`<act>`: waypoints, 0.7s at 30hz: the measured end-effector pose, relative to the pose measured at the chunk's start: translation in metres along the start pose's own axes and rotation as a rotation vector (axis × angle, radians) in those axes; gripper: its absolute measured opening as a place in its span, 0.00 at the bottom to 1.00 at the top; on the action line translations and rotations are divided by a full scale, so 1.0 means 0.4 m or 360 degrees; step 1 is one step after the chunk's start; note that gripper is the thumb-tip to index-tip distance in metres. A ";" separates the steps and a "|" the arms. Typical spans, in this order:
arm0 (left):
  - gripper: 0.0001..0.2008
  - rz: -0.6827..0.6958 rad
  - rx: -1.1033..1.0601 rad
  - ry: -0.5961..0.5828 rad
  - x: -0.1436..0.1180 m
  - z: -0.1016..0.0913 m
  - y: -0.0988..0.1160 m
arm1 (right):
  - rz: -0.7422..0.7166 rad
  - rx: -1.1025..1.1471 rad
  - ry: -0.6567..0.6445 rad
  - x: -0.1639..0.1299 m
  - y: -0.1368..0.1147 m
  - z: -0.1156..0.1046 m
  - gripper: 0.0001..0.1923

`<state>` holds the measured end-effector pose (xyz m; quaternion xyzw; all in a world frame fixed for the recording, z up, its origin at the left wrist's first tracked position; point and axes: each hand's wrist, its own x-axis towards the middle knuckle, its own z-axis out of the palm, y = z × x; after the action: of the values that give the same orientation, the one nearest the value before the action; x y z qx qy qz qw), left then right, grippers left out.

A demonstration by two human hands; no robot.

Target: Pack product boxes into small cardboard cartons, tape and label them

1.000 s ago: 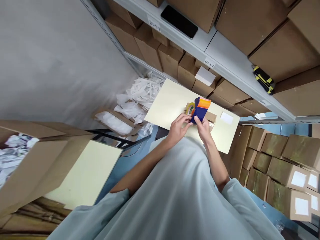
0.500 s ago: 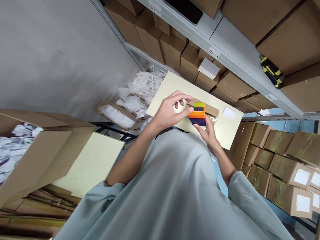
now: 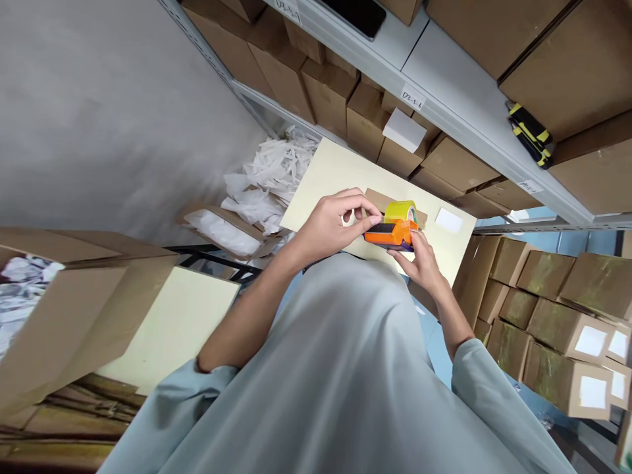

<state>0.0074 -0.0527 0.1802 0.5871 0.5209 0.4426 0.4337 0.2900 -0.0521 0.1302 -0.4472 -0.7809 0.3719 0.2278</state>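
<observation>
1. The right hand grasps the tape dispenser from below and from its right end, fingers clenched around the body.
2. The left hand pinches the dispenser's left end between thumb and fingertips; its grip is closed on the dispenser.
3. The dispenser lies level between the two hands, orange side up, with the yellow-green tape roll at its far edge, just beyond the right hand's fingers.
4. The dispenser is held above the desk; contact with the brown box behind it cannot be determined.
5. A white label lies on the desk to the right of the right hand, apart from it.
6. Crumpled white paper is piled left of the left hand, past the desk edge.
7. Shelves with cardboard cartons stand beyond both hands.
</observation>
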 end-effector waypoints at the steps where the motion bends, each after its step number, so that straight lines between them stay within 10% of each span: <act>1: 0.11 0.0043 0.0030 -0.0002 0.002 0.004 0.003 | -0.0004 -0.0005 -0.0003 0.000 0.002 -0.004 0.28; 9: 0.12 -0.0043 0.0026 0.0133 0.012 0.063 -0.068 | 0.0270 -0.0035 -0.0379 -0.001 0.004 -0.067 0.27; 21: 0.07 -0.0860 -0.0747 0.0672 0.048 0.152 -0.382 | 0.0680 0.0058 -0.1163 0.172 0.088 -0.283 0.31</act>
<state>0.0331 -0.0241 0.0193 0.2109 0.6187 0.5302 0.5400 0.3525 0.0616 0.1745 -0.4337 -0.6933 0.5587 -0.1384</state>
